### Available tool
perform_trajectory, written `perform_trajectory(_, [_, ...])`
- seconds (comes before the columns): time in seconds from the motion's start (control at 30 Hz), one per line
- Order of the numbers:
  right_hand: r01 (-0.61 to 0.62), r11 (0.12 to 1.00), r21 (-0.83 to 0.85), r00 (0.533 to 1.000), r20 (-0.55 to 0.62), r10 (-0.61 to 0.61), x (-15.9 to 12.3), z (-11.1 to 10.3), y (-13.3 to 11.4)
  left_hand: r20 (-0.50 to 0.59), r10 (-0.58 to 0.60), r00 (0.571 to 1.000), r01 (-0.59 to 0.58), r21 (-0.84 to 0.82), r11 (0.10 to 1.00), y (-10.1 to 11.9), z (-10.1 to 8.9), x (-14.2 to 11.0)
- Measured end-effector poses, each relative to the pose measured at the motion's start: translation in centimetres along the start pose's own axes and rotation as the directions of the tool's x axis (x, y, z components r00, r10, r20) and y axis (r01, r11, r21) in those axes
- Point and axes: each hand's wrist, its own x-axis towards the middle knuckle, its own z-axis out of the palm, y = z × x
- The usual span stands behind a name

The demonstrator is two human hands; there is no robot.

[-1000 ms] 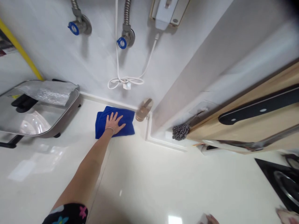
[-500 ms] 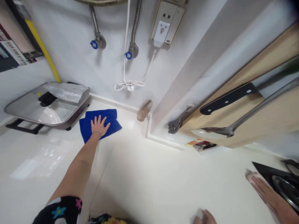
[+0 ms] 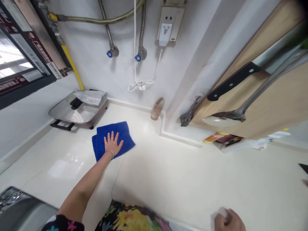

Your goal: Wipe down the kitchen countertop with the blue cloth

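Note:
My left hand (image 3: pixel 112 144) lies flat with fingers spread on a folded blue cloth (image 3: pixel 122 136), pressing it onto the white countertop (image 3: pixel 168 166). A thin bracelet circles that wrist. My right hand (image 3: pixel 228 220) rests at the counter's near edge, bottom right, its fingers curled on a small white object that I cannot make out.
A square metal pan with a lid (image 3: pixel 78 110) stands behind the cloth at the left. A small brown object (image 3: pixel 157 109) leans in the wall corner. A steel scrubber (image 3: pixel 185 119), a black-handled knife (image 3: pixel 232 81) and a ladle (image 3: pixel 226 117) hang near a wooden board (image 3: pixel 271 99). Pipes and a socket (image 3: pixel 169 24) are on the wall.
My left hand slid the blue cloth left along the wall, then back toward me, away from the wall. The view pulled back. My right hand came further into view.

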Motion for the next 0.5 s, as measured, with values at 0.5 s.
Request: perform_trajectory(0.5, [-0.014,1.000,0.025,1.000,0.011,0.014,-0.3,-0.4,-0.7,0.014,0.660,0.751,-0.641,-0.221,0.735,11.5,2.2,-15.5])
